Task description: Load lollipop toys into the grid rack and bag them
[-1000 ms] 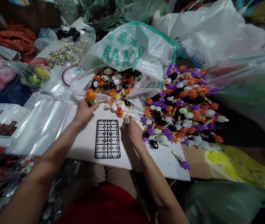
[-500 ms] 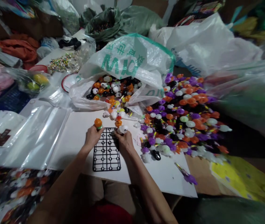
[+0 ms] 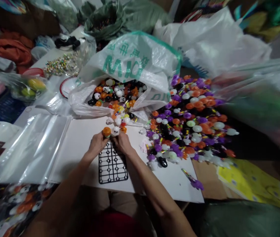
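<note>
A black plastic grid rack (image 3: 113,181) with rows of small rings lies on the white tabletop before me. At its far left corner my left hand (image 3: 98,144) is closed on a small toy with an orange pumpkin-like head (image 3: 106,132). My right hand (image 3: 123,143) pinches a toy with a white head and dark face marks (image 3: 115,131) at the rack's far edge. The two heads sit side by side; their lower parts are hidden by my fingers. Just beyond, more white and orange toys spill from an open plastic bag (image 3: 122,65) with green lettering.
To the right is a large heap of purple, orange, white and black toys (image 3: 179,125). One purple piece (image 3: 196,183) lies apart near the table edge. Clear plastic sleeves (image 3: 31,144) lie at left. A bag of yellow-green fruit (image 3: 36,84) sits farther back.
My right hand has moved left with the white-headed toy, bringing it beside the orange one. My left hand stays near the rack's far left corner. The whole view has shifted slightly.
</note>
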Motion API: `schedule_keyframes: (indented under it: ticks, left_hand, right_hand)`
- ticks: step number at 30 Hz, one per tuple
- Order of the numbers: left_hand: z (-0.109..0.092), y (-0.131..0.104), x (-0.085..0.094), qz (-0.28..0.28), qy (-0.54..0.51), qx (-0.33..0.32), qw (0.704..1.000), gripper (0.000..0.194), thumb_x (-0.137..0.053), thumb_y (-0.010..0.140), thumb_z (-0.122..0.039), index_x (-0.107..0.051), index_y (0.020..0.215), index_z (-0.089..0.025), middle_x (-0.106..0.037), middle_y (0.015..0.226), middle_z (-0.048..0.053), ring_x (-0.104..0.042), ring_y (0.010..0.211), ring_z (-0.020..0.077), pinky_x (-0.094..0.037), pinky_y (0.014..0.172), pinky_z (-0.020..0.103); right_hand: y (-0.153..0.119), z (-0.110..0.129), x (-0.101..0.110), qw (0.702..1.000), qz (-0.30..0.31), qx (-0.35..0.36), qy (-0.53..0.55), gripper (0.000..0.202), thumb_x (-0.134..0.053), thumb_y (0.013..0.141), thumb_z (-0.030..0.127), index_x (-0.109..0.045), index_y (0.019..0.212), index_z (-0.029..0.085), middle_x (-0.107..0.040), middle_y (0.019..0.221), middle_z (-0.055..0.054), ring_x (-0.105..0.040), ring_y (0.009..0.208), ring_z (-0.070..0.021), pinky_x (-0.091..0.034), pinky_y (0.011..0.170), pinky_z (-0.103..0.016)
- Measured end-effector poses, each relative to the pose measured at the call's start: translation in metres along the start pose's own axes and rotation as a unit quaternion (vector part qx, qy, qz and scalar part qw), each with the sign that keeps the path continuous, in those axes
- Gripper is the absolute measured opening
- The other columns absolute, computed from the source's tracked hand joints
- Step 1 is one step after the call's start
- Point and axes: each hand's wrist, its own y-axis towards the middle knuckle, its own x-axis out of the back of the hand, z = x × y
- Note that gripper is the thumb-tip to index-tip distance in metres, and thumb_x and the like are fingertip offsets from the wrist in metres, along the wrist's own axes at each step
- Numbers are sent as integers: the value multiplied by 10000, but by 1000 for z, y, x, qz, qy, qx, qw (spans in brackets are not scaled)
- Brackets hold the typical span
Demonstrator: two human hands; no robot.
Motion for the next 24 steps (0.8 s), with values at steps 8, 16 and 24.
schedule_keyframes:
  ticks: [8,16,24]
  left_hand:
    - [5,-28,14,72,-56,-16,996,170,-606,823,-314,-663,920,-187,-701,768,41,-638,686,192,-460,623,271]
    - [-84,103,48,-30,126,-126,983,357,-644,834,-263,-627,1168,-137,-663,1167,150,-619,1080,296,-475,944,381]
    - [-86,126,33,16,123,-97,987,231,-565,803,-77,-664,1008,-120,-680,968,96,-616,996,256,-437,926,360]
  right_hand:
    - [23,-18,61,985,15,87,-148,249,-515,917,128,-679,1099,170,-649,1115,-95,-599,951,-196,-470,797,-271]
    - [24,-33,73,943,19,177,-282,267,-464,949,119,-655,1129,167,-573,1303,-153,-504,1132,-275,-447,961,-392]
    - [-74,-37,60,980,-150,-12,130,247,-581,872,357,-570,1055,191,-629,884,-29,-561,731,-161,-479,691,-279]
